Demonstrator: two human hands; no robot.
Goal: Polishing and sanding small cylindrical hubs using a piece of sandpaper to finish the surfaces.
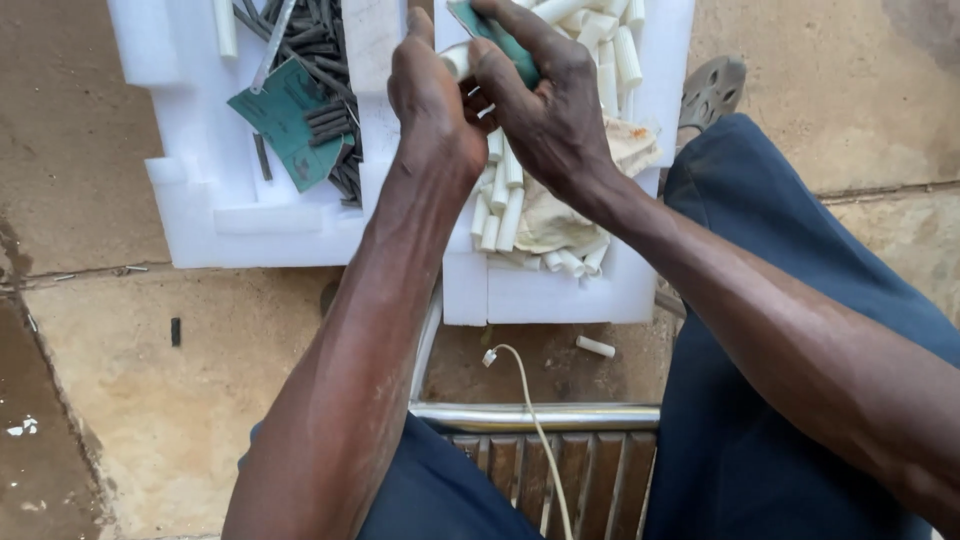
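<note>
Two foam trays tell the progress, from the head view: the right tray holds many white rods, seemingly sanded; dark rods fill the left tray, seemingly left. Left hand grips one white rod; right hand clasps green sandpaper against it.

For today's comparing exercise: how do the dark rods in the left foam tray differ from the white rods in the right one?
The dark rods are grey-black and thin; the white rods are pale and thicker. A green sheet lies on the dark rods; a beige cloth lies among the white rods. Both are short cylinders heaped in white foam trays.
</note>
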